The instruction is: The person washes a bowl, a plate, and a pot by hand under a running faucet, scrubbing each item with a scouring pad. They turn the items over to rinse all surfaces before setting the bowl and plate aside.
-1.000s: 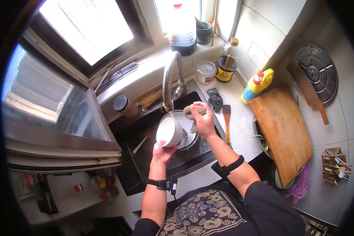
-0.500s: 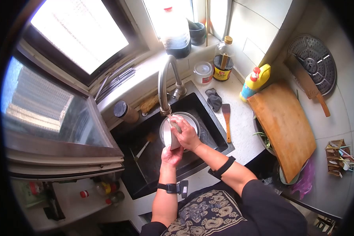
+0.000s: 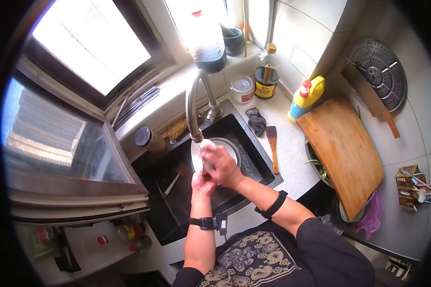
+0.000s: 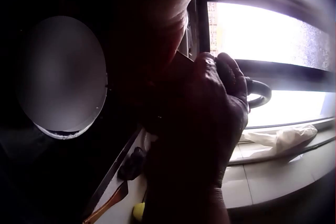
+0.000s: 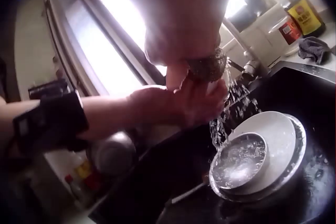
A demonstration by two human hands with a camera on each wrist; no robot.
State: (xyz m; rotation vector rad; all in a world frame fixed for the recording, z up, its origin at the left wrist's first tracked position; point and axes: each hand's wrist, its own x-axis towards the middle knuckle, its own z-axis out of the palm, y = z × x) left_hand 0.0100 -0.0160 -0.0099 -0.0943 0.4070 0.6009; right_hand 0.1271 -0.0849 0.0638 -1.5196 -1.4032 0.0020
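Note:
My left hand point(image 3: 203, 183) grips a white bowl point(image 3: 196, 156) from below, tipped on its side under the faucet point(image 3: 191, 107). Curled over the bowl, my right hand point(image 3: 221, 166) holds a grey-brown scrubber point(image 5: 210, 67) against it. In the right wrist view, water falls past the left hand's fingers point(image 5: 216, 100) into the sink. Beneath the hands, a small water-filled bowl point(image 5: 242, 160) lies on a wider white dish point(image 5: 281, 137). The right hand hides much of the held bowl in the head view.
Around the hands is the black sink point(image 3: 246, 138), with a white-handled utensil point(image 3: 171, 185) at its left. On the right counter lie a dark cloth point(image 3: 256, 122) and a wooden spatula point(image 3: 272, 148). Farther right are a yellow bottle point(image 3: 305, 98) and a cutting board point(image 3: 345, 153).
The right hand has come down from beside the bowl onto it with the scrubber and shifted along it. The left hand has turned the bowl onto its side.

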